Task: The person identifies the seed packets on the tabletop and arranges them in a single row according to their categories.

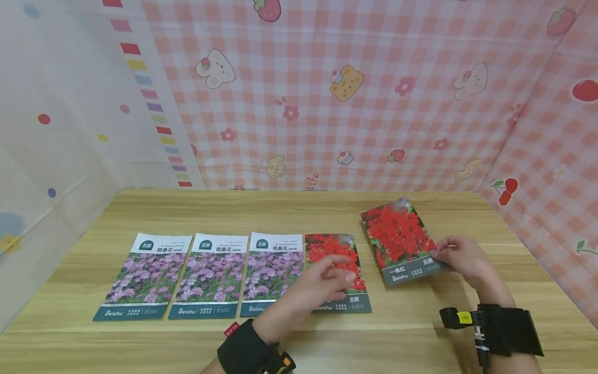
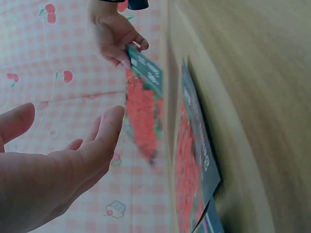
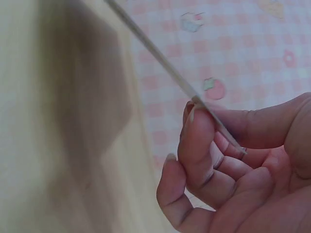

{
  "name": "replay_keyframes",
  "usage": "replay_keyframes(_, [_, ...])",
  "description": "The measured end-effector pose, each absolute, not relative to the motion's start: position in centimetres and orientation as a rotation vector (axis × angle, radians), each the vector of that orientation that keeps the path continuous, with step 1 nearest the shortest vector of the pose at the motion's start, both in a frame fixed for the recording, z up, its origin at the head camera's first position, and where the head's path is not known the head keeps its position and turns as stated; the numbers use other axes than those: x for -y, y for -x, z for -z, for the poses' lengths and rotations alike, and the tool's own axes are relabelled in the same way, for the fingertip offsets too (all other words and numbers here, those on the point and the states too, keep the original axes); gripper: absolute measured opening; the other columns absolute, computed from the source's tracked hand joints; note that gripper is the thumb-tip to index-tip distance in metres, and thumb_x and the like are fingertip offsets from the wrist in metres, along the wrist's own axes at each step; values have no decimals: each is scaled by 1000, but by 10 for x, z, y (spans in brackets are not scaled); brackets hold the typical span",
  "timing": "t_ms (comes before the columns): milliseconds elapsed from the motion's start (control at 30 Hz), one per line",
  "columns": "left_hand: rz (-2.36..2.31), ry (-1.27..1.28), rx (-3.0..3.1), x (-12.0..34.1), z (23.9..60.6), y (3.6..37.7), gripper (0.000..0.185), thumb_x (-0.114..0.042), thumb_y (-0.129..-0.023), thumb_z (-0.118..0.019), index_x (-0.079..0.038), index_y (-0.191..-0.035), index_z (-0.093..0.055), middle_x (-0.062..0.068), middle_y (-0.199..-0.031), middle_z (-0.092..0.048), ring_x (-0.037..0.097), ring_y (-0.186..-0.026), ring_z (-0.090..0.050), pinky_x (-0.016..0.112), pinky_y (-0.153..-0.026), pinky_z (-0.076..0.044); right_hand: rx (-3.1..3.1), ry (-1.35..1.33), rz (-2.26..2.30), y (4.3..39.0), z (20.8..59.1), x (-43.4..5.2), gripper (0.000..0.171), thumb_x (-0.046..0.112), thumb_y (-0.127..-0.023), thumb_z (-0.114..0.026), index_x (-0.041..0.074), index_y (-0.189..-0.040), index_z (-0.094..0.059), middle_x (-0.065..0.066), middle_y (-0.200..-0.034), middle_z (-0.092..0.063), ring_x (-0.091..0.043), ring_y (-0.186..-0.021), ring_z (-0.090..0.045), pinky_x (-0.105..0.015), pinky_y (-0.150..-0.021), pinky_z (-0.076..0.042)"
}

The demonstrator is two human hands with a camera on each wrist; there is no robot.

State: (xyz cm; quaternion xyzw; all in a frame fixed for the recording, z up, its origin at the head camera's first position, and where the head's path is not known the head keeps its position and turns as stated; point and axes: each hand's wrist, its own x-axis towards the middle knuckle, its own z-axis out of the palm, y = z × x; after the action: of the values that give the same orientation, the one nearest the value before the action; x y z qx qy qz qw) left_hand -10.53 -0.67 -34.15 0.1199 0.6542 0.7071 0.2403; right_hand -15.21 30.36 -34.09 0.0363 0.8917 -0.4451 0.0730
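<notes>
My right hand (image 1: pixel 462 259) pinches the lower right corner of a seed packet with red flowers (image 1: pixel 397 234). The packet is tilted and raised off the table; the right wrist view shows its thin edge (image 3: pixel 160 54) between thumb and fingers. My left hand (image 1: pixel 317 285) hovers over another red-flower packet (image 1: pixel 329 244), partly hiding it. Its fingers (image 2: pixel 97 145) are loosely bent and hold nothing, with the thumb apart. Left of it lie three seed packets with purple flowers: one at the far left (image 1: pixel 145 275), one in the middle (image 1: pixel 210 275) and one beside the red packet (image 1: pixel 271 272).
The packets lie in a row on a wooden table (image 1: pixel 383 332). A pink checked cloth (image 1: pixel 317 130) hangs behind the table and on the right, and a white dotted cloth (image 1: pixel 56 156) on the left. Each wrist wears a black strap (image 1: pixel 509 330) with a camera.
</notes>
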Motion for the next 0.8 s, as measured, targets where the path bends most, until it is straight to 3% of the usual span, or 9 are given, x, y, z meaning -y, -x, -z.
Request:
replay_keyframes(333, [-2067,-231,-1699,15,334,109,46,-19,-90,-58,-3,-130,-43,13,-111,-59,30,-104,-56,38,-86,-49,-2557,167,1657,140,316,-290,18,6,-93,-52,-11,-96,-47,-1,-74,-61,-11,-66,-56,-22,-63,-51])
replay_keyframes(567, [-2085,-226,-1699,18,334,111,49,-18,-91,-57,-3,-134,-39,16,-116,-56,29,-105,-55,37,-86,-49,-2456,348,1771,132,307,-271,6,2,-90,-55,-2,-93,-52,0,-74,-61,-12,-67,-54,-21,-61,-47])
replay_keyframes(800, [-2102,-259,-1720,18,336,112,47,-11,-92,-53,-6,-136,-36,15,-104,-59,27,-96,-60,36,-81,-51,-2454,413,1731,129,303,-252,13,1,-89,-55,-10,-93,-50,-4,-74,-62,-15,-65,-58,-23,-60,-50])
